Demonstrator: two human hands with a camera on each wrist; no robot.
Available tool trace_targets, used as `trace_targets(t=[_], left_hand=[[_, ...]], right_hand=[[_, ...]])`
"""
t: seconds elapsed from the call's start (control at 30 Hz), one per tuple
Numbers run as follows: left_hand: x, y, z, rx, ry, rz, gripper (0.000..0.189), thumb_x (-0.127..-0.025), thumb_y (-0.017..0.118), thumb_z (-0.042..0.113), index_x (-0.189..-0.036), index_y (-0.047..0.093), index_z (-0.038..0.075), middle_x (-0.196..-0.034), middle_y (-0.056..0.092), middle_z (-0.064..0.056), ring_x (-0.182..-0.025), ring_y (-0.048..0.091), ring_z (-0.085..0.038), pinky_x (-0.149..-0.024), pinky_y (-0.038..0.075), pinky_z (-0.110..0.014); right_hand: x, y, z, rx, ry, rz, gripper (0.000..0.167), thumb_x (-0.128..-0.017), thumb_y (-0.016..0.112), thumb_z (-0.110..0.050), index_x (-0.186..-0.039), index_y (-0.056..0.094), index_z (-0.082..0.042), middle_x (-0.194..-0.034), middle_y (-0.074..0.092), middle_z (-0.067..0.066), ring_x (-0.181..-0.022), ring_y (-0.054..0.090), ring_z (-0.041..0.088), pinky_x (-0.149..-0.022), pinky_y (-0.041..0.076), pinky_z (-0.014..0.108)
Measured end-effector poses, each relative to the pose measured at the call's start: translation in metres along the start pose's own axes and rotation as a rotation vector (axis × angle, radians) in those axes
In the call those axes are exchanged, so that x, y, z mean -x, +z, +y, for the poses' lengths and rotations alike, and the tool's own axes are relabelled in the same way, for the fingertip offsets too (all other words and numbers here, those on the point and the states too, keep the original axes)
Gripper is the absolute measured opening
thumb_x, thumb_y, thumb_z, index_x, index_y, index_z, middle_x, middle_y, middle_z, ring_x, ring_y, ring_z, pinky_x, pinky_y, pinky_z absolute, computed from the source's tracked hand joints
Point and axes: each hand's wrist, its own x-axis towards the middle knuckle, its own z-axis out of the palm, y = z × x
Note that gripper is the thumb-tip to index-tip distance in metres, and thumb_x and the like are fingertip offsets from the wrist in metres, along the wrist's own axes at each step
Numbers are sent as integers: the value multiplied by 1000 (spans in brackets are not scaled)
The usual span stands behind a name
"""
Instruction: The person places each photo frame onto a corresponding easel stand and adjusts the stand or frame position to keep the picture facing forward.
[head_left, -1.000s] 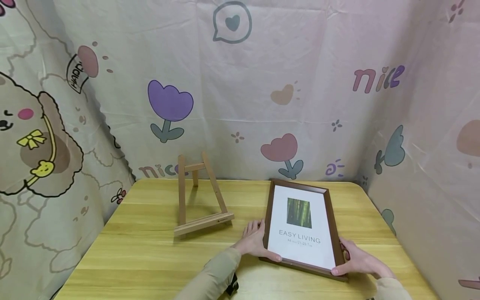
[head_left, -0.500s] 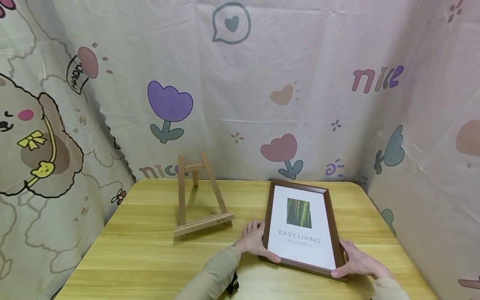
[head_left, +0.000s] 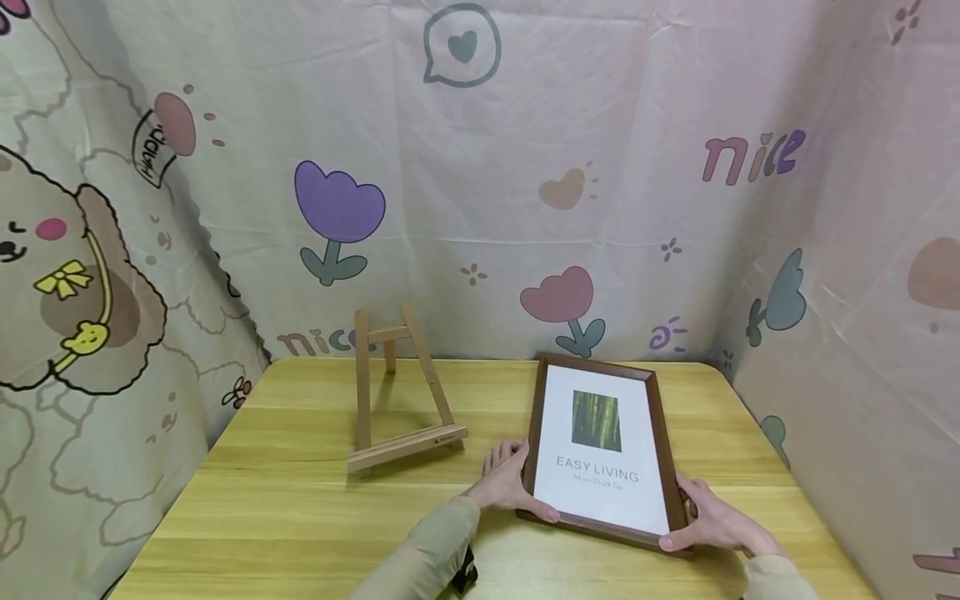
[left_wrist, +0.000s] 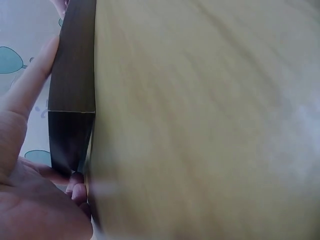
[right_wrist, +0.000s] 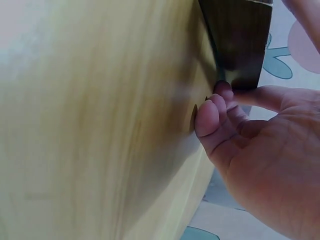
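Observation:
A brown picture frame (head_left: 656, 433) with a white "EASY LIVING" sheet lies face up on the right half of the table. My left hand (head_left: 510, 485) grips its near left corner, with the thumb on the near edge and the other fingers at the left side. At the near right corner, my right hand (head_left: 716, 518) holds it with the thumb on the near edge. In the right wrist view, curled fingertips (right_wrist: 207, 118) reach the frame's underside (right_wrist: 240, 45) close to the tabletop. The left wrist view shows the frame's dark side (left_wrist: 72, 65) between thumb and fingers.
A small wooden easel (head_left: 408, 446) stands to the left of the frame. The wooden table (head_left: 285, 517) reaches back to a printed curtain (head_left: 465, 167), with more curtain at both sides. A black strap (head_left: 467, 573) shows by the left sleeve.
The picture frame has shifted very slightly up and left in the head view, its far edge rising a little. Both hands keep their hold on its near corners. The easel stays put.

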Motion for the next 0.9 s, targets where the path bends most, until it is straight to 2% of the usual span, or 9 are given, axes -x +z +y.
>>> trace_targets(t=[0.17, 0.23, 0.33, 0.4, 0.47, 0.53, 0.63, 0.73, 0.9], left_hand=[[1, 1, 0, -15, 17, 21, 136, -58, 96, 47, -160, 19, 1, -148, 38, -24, -133, 35, -37, -119, 27, -60], [1, 2, -1, -16, 22, 26, 137, -58, 96, 48, -160, 17, 1, -151, 38, -25, -136, 35, -38, -120, 25, -61], [1, 1, -1, 13, 30, 28, 139, -60, 96, 45, -160, 12, 1, -155, 37, -26, -139, 33, -41, -122, 22, -63], [2, 1, -1, 47, 30, 24, 140, -61, 96, 43, -161, 8, 2, -157, 35, -27, -141, 32, -43, -122, 20, -64], [2, 1, 0, 75, 28, 23, 141, -61, 97, 41, -161, 6, 3, -158, 35, -27, -143, 31, -45, -122, 20, -65], [2, 1, 0, 91, 23, 22, 141, -61, 97, 41, -162, 5, 4, -158, 35, -27, -144, 30, -47, -122, 21, -65], [1, 2, 0, 100, 21, 28, 142, -61, 97, 41, -162, 4, 5, -158, 35, -28, -145, 30, -48, -122, 21, -66], [2, 2, 0, 116, 30, 35, 141, -61, 97, 39, -162, 4, 5, -159, 34, -28, -145, 31, -49, -122, 20, -66], [2, 2, 0, 124, 42, 37, 140, -63, 97, 37, -161, 3, 1, -161, 31, -28, -146, 30, -52, -121, 19, -66]], right_hand=[[0, 1, -2, 9, -63, 28, 119, -76, 88, -31, -151, 11, 20, -147, 27, 51, -133, 39, 60, -106, 41, 68], [0, 1, -2, 9, -113, 34, 117, -77, 88, -28, -152, 11, 19, -140, 43, 45, -126, 51, 48, -103, 49, 52], [0, 1, -3, 27, -134, 46, 119, -77, 87, -28, -154, 8, 16, -132, 56, 32, -115, 58, 30, -95, 51, 33], [-1, 1, -3, 17, -124, 52, 121, -77, 87, -28, -154, 4, 15, -130, 57, 31, -111, 59, 28, -97, 52, 36], [0, 1, -4, 9, -104, 65, 124, -76, 88, -27, -154, 2, 15, -139, 47, 42, -120, 57, 42, -106, 47, 54], [0, 2, -6, -14, -92, 72, 126, -75, 88, -26, -154, -1, 15, -147, 30, 48, -130, 46, 57, -109, 36, 70], [-1, 3, -6, -32, -94, 82, 128, -73, 89, -24, -154, -2, 15, -151, 14, 51, -136, 30, 66, -108, 28, 77], [-2, 3, -6, -32, -112, 93, 128, -72, 89, -23, -155, -2, 13, -150, 22, 50, -130, 45, 60, -108, 36, 71], [-4, 1, -4, -102, -128, 70, 128, -75, 88, -18, -156, -7, 9, -128, 51, 40, -108, 64, 36, -90, 57, 37]])
